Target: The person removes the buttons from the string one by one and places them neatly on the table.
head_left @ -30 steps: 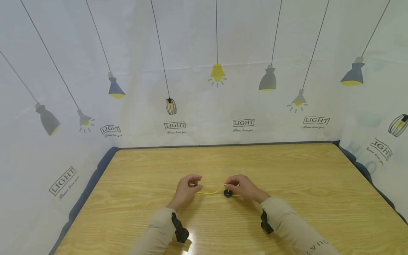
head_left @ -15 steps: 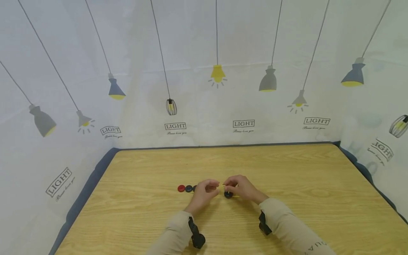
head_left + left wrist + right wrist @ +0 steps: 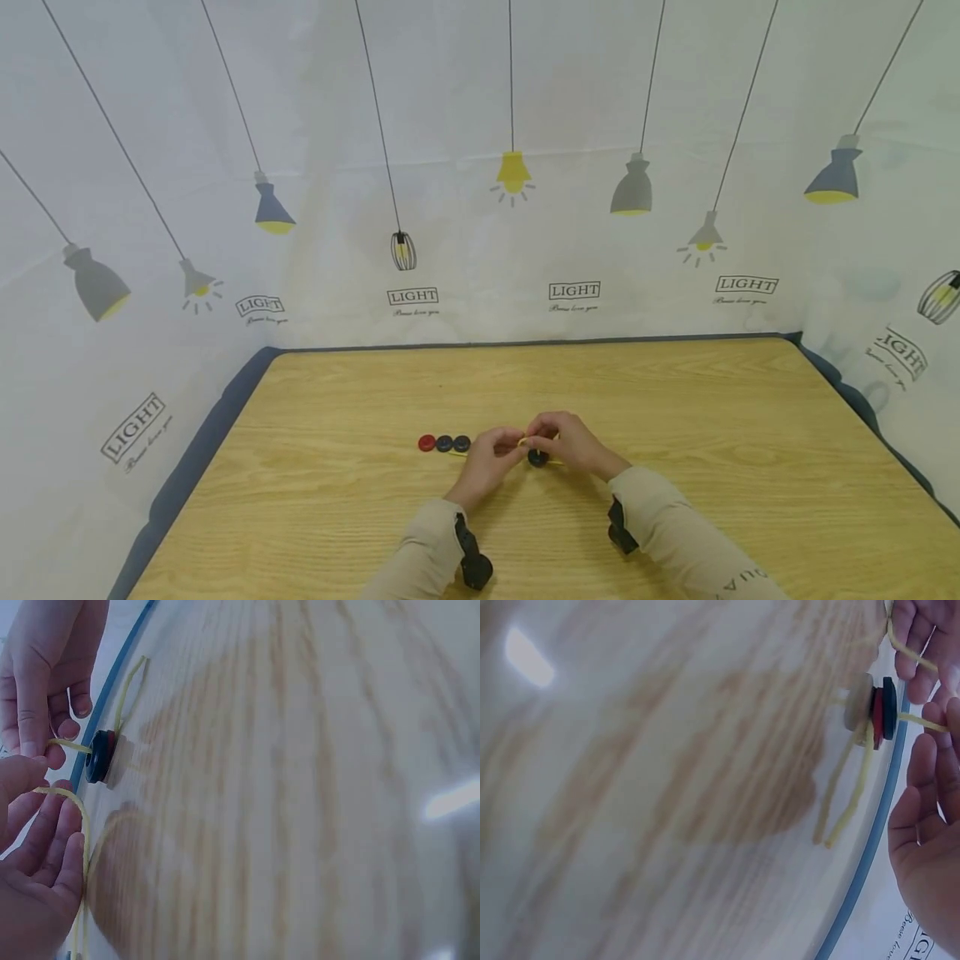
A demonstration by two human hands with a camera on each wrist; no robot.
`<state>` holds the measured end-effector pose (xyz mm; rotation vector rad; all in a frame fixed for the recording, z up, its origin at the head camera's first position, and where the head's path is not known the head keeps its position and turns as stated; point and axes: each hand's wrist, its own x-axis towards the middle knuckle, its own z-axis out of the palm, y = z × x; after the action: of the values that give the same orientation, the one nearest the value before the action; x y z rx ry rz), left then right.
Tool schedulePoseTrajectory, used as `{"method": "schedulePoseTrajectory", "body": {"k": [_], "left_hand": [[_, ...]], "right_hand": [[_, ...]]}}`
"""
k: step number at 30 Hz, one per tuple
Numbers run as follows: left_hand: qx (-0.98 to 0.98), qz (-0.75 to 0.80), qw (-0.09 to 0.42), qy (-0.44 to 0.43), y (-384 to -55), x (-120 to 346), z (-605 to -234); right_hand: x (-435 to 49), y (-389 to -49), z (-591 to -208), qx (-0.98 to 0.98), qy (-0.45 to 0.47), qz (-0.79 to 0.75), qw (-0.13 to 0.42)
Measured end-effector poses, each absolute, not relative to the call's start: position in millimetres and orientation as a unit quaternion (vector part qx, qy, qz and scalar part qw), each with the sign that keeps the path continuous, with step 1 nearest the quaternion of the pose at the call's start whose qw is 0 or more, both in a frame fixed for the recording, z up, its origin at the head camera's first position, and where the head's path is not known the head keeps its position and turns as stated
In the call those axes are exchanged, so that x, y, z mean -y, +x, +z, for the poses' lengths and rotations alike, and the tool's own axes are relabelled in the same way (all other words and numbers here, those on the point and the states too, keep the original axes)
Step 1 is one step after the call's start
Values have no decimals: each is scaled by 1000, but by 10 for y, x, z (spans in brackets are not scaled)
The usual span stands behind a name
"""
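The left hand (image 3: 486,468) pinches the yellow cord (image 3: 85,825) between thumb and fingers; the right hand (image 3: 572,442) pinches it just beside. Below the right hand, towards mid-desk (image 3: 360,533), the cord rises through a dark button (image 3: 537,457) lying level, red layer (image 3: 878,724) beneath. The cord runs roughly along the far edge, a tail pointing right. Leftward lie three buttons (image 3: 445,443) in a row. Beyond the far edge hangs printed cloth (image 3: 480,242).

My thin yellow textile-looking cord (image 3: 85,829), matt, dark round plastic-looking disc (image 3: 98,757), smooth, yellowish wood-grain table top (image 3: 337,517), smooth, glossy with glare, my beige cloth right sleeve (image 3: 675,517), matt, creased, white printed wall sheet (image 3: 450,100), matt, faintly wrinkled.
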<state>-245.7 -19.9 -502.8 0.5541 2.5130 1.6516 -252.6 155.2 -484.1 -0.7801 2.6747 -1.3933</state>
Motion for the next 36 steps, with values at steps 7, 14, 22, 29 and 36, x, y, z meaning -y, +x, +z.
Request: {"method": "schedulePoseTrajectory", "body": {"k": [7, 14, 22, 29, 36], "left_hand": [[-837, 517, 27, 179, -2453, 210, -5029], [-837, 523, 9, 165, -2430, 225, -4998], [-833, 534, 14, 146, -2441, 235, -4957], [-840, 520, 19, 150, -2446, 251, -4968], [-837, 520, 24, 167, -2452, 237, -4962]], "right_hand": [[-1544, -2525, -4855, -860, -256, -442, 8], [-1545, -2536, -4873, -867, -250, -430, 18], [-1589, -2536, -4889, -862, -256, -435, 34], [-1593, -2534, -4879, -860, -239, -449, 44], [-1580, -2540, -4885, -864, -244, -440, 28]]}}
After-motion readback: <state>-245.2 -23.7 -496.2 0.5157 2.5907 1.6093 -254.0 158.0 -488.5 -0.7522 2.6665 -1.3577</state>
